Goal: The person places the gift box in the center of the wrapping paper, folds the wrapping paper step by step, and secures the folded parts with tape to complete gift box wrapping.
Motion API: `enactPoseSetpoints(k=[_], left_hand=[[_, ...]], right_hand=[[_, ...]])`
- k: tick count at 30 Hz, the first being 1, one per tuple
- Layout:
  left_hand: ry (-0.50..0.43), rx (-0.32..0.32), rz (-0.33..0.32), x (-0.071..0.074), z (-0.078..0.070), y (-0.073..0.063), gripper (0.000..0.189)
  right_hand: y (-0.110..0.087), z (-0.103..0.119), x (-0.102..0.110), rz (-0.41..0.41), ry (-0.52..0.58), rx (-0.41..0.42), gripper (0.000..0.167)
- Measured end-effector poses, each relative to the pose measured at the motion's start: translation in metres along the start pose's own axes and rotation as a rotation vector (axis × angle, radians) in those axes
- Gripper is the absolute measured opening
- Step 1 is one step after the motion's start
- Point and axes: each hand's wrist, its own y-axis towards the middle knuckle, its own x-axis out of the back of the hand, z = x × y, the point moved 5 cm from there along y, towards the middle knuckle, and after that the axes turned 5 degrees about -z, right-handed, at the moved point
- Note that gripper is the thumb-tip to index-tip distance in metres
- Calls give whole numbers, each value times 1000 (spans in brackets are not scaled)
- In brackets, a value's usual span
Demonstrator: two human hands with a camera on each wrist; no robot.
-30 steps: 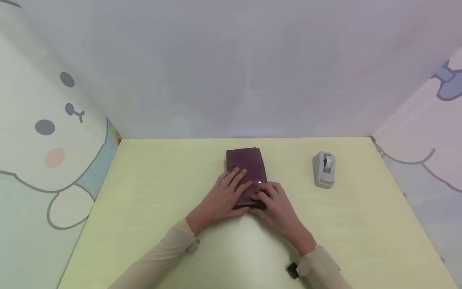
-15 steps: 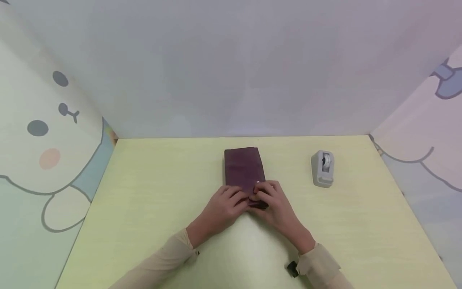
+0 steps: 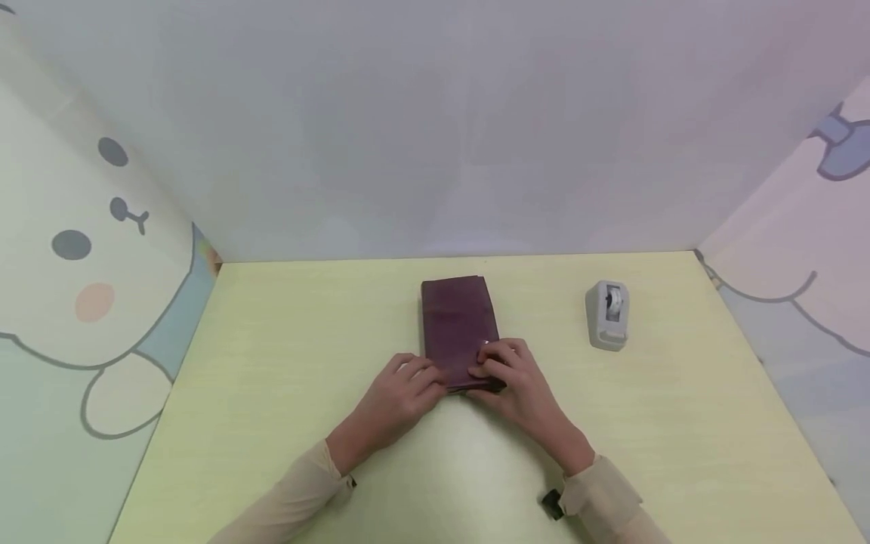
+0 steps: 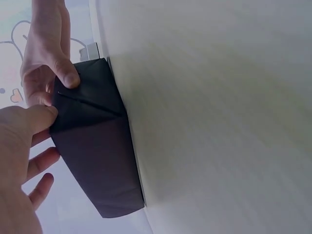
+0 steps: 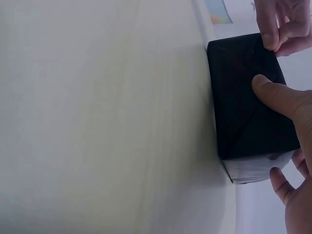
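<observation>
A box wrapped in dark purple paper (image 3: 458, 317) lies on the table, its near end facing the person. Folded flaps cross that end in both wrist views. My left hand (image 3: 401, 397) grips its near left corner, with the thumb (image 4: 41, 117) at the end's edge and the fingers around the top and side. On the near right part my right hand (image 3: 519, 385) holds the box. Its thumb (image 5: 278, 95) presses the folded end, while its curled fingers rest on the top. The head view hides the underside of both hands.
A grey tape dispenser (image 3: 607, 316) with a roll of tape stands to the right of the box. A small black object (image 3: 552, 504) sits by the right sleeve. Walls with cartoon prints border the pale yellow table (image 3: 306, 325).
My left hand has drawn back from lying spread on top of the box, curled its fingers, and slid left to the near left corner. The right hand has stayed nearly in place.
</observation>
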Motion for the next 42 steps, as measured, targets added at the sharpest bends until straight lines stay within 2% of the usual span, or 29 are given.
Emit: enactPoseSetpoints(k=[4,7,9,12,14,15,17,19,23,28,31,33,37,40,42], left_hand=[[-6,-2,-1,6,5,-5,28],[-77,67,16,9,13,-6,9],[-125,139,54,7,20,-5,28],[-174,243,177,-5,26,0,73],[-164,251,281,-18,25,4,97],[-158,247,330,-25,22,6,103],[-112,229,408,-36,18,7,104],[-47,214,446,-44,14,7,99],[51,204,468,-50,12,8,86],[35,190,465,-51,11,12,83],[25,193,460,-51,11,13,83],[22,196,456,-51,11,14,83],[21,203,453,-50,11,14,82],[21,204,451,-50,11,14,82],[20,205,451,-49,10,14,83]], right_hand=[[0,2,-2,7,-2,-3,35],[0,2,-3,1,-5,0,36],[-1,2,-2,-9,-11,3,37],[-1,2,-3,-25,-22,9,37],[-2,2,-2,-30,-32,12,37],[-2,2,-3,-29,-35,14,37],[-2,3,-4,-23,-35,19,36],[-2,4,-5,-14,-34,19,35],[-2,5,-4,6,-32,8,35],[-6,-2,7,29,38,-48,36],[-9,-15,25,-36,91,-144,34],[-12,-30,43,-114,62,-244,31],[-22,-61,85,-248,-152,-504,19],[-34,-82,110,-281,-285,-687,26],[-40,-93,121,-277,-308,-771,32]])
